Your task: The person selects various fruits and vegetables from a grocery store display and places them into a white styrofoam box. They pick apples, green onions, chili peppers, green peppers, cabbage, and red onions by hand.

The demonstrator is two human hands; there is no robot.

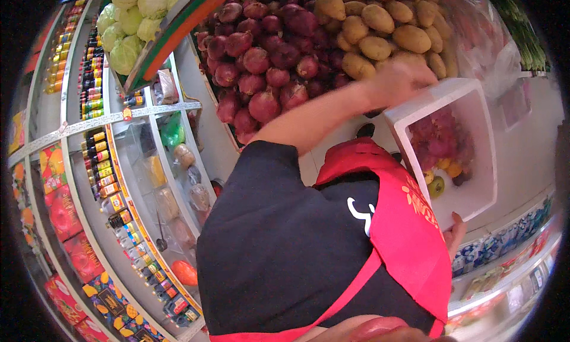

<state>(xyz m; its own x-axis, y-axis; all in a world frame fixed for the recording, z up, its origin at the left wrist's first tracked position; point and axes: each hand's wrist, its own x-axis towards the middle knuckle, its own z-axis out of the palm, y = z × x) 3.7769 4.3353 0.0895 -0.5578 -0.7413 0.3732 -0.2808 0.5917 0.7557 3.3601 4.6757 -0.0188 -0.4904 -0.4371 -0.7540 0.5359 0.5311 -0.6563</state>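
Note:
My left hand (407,77) is blurred by motion, over the potatoes (376,19) and close to the upper corner of a white foam box (483,164); whether it grips anything cannot be told. My right hand (456,237) holds the lower edge of that box, which is tilted with its opening in view. Inside it lie purplish-red produce (438,135), some small orange fruits (452,168) and a green fruit (436,186). Red onions (262,103) are heaped beside the potatoes, under and beyond my left forearm.
Green cabbages (127,52) are at the upper left, beside a display board with an orange and green edge (173,30). Shelves of bottles (104,177) curve down the left. Clear plastic bags (485,52) and leafy green vegetables (516,30) are at the upper right, packaged goods (503,244) at the lower right.

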